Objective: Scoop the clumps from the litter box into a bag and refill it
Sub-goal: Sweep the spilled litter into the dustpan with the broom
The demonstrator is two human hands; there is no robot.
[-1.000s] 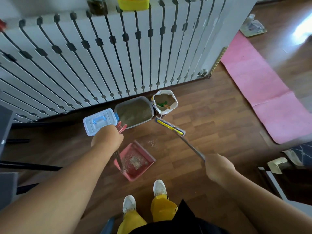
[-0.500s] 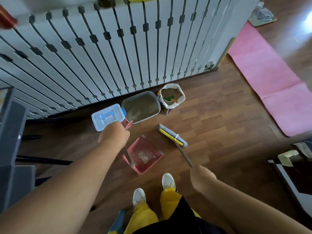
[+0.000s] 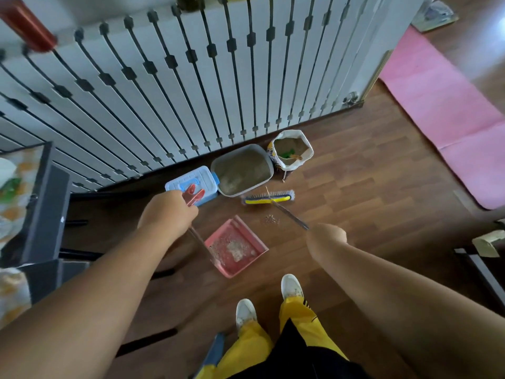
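From the head camera, both forearms reach forward and down over a wooden floor (image 3: 369, 173); the left hand (image 3: 168, 214) is curled round the thin upright handle of a pink dustpan (image 3: 236, 246), the handle's red forked top showing above the knuckles; the pan rests on the floor just ahead of the person's white shoes (image 3: 269, 299), with pale grit and a whitish patch lying in it. The right hand (image 3: 326, 239) grips the end of a slim metal broom handle, fingers closed round it; the handle runs forward and left to a broom head (image 3: 269, 197) with a yellow bar and blue bristles, lying crosswise on the floor just in front of the litter box (image 3: 241, 169). A small scatter of spilled litter (image 3: 272, 219) lies between the broom head and the dustpan, apart from both.

The litter box, grey and filled with brown litter, sits against the base of a white railing with dark bars (image 3: 191, 86); touching or just beside its right end stands an open bag (image 3: 292, 153) holding brown litter and something green; on its left is a pale blue lidded box (image 3: 192, 183), partly hidden by the dustpan handle's top. A pink mat (image 3: 448, 105) lies well to the right; dark furniture (image 3: 46, 212) stands at the left edge.
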